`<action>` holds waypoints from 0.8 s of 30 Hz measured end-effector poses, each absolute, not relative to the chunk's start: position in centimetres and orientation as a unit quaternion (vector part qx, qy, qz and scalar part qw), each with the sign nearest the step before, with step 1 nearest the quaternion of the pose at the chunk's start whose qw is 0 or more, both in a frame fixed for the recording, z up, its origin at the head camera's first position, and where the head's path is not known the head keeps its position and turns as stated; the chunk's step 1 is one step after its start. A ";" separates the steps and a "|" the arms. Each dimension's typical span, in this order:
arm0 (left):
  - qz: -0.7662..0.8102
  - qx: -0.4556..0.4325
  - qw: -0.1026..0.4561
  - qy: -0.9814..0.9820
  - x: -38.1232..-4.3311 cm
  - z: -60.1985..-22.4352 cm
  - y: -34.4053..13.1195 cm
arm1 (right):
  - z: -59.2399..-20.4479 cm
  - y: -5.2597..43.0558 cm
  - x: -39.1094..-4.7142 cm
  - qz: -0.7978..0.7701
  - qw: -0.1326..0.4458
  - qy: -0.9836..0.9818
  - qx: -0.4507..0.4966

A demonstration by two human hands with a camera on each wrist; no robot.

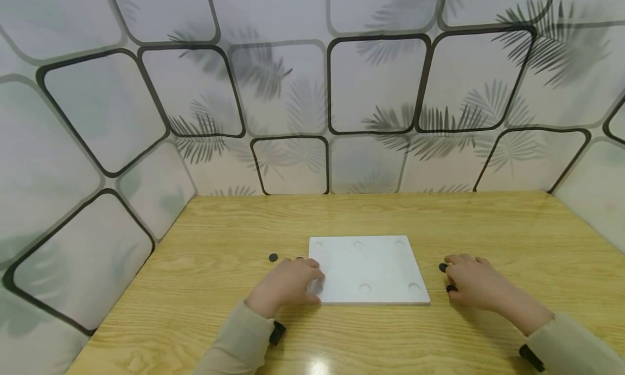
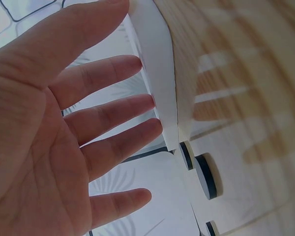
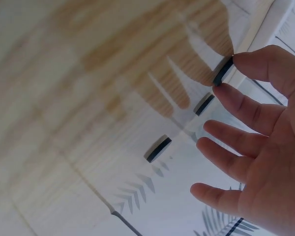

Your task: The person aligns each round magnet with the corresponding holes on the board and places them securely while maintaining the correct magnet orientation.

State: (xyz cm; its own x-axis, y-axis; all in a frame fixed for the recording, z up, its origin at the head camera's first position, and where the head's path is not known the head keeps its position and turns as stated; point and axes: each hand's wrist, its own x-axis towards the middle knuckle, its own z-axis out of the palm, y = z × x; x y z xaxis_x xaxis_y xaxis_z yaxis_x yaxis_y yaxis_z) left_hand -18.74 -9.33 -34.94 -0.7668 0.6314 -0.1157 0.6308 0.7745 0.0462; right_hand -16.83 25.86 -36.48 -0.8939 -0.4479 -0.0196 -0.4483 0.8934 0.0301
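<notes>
A flat white board [image 1: 381, 266] with several shallow round recesses lies on the table. At its left edge rests my left hand [image 1: 293, 283], its fingers spread and fairly straight; the fingertips touch or hover just over the board [image 2: 160, 73]. Right of the board, my right hand [image 1: 476, 283] pinches a black disc [image 3: 223, 71] by its rim between thumb and index finger, with the other fingers loosely extended. Beside those fingers are two more black discs, a nearer disc [image 3: 204, 104] and a farther disc [image 3: 158, 149].
Left of the board lies a black disc [image 1: 273, 257], with another disc [image 1: 300, 258] partly hidden behind the left hand. The left wrist view shows a thick dark disc [image 2: 205, 176] near the board's corner. A patterned wall [image 1: 293, 109] borders the wooden table [image 1: 361, 215].
</notes>
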 end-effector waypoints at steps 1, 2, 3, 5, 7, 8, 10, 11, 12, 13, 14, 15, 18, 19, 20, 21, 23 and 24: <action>0.002 0.336 0.062 0.940 -18.7 -34.9 -9.3 | -36.5 25.9 -16.8 0.017 0.005 0.973 -0.231; 0.001 0.336 0.061 0.940 -18.7 -34.9 -9.3 | -36.6 25.9 -16.8 0.016 0.003 0.973 -0.231; 0.001 0.337 0.061 0.940 -18.7 -34.9 -9.3 | -36.6 25.9 -16.8 0.014 0.002 0.973 -0.231; 0.002 0.337 0.062 0.940 -18.7 -35.0 -9.3 | -36.6 25.9 -16.9 0.009 0.001 0.973 -0.232; 0.003 0.337 0.062 0.939 -18.8 -35.0 -9.4 | -36.6 26.0 -16.9 0.003 -0.002 0.972 -0.233; 0.003 0.338 0.063 0.939 -18.8 -35.0 -9.4 | -36.5 26.0 -16.9 -0.001 -0.003 0.972 -0.234; 0.004 0.339 0.062 0.939 -18.8 -35.1 -9.4 | -36.5 26.1 -16.9 -0.006 -0.003 0.971 -0.238; 0.004 0.340 0.061 0.938 -18.8 -35.1 -9.4 | -36.4 26.1 -17.0 -0.008 -0.005 0.971 -0.239; 0.004 0.341 0.060 0.938 -18.8 -35.1 -9.4 | -36.4 26.1 -17.0 -0.011 -0.006 0.970 -0.241; 0.004 0.342 0.059 0.938 -18.8 -35.1 -9.4 | -36.3 26.1 -17.0 -0.014 -0.004 0.970 -0.242; 0.004 0.342 0.058 0.938 -18.8 -35.1 -9.4 | -36.3 26.1 -17.0 -0.017 -0.003 0.970 -0.244; 0.004 0.342 0.058 0.938 -18.8 -35.1 -9.4 | -36.2 26.1 -17.0 -0.019 -0.002 0.969 -0.246; 0.004 0.342 0.057 0.938 -18.7 -35.1 -9.4 | -36.2 26.1 -17.0 -0.021 0.004 0.968 -0.250; 0.004 0.342 0.058 0.938 -18.7 -35.1 -9.4 | -36.1 26.1 -17.0 -0.020 0.006 0.968 -0.252; 0.005 0.341 0.058 0.938 -18.7 -35.1 -9.4 | -36.1 26.1 -17.0 -0.020 0.008 0.967 -0.252; 0.005 0.341 0.058 0.938 -18.7 -35.1 -9.4 | -36.1 26.1 -17.0 -0.020 0.010 0.967 -0.253; 0.004 0.341 0.060 0.938 -18.7 -35.1 -9.4 | -36.1 26.1 -17.0 -0.022 0.014 0.967 -0.253; 0.004 0.341 0.059 0.938 -18.7 -35.1 -9.4 | -36.0 26.1 -17.0 -0.023 0.016 0.967 -0.253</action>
